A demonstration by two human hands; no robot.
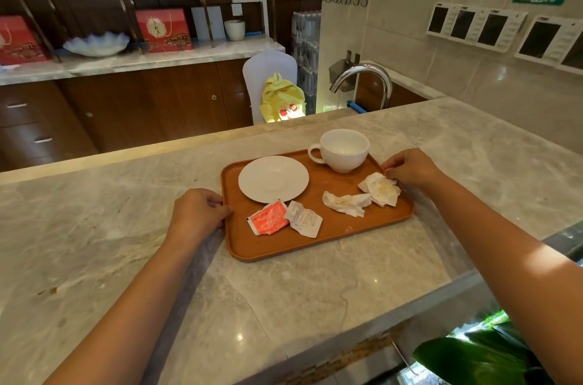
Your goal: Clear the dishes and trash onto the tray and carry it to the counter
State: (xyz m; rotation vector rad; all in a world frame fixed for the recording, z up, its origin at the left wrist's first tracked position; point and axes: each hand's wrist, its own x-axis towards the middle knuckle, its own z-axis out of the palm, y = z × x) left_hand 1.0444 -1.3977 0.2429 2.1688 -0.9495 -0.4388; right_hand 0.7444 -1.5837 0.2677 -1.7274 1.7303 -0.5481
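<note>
An orange-brown tray [334, 227] rests on the marble counter [284, 296]. On it stand a white saucer [273, 179] at the left and a white cup [343, 149] at the far right corner. A red sauce packet [268, 218] and a crumpled receipt [304, 219] lie near the front, two used napkins [362, 195] at the right. My left hand [197, 211] grips the tray's left edge. My right hand [410, 168] holds the tray's right edge beside the napkins.
A faucet [362, 79] rises behind the counter's far edge. A chair with a yellow bag [280, 97] stands beyond, before wooden cabinets and shelves. A tiled wall runs along the right. Green plant leaves [473, 356] show below the counter's near right edge.
</note>
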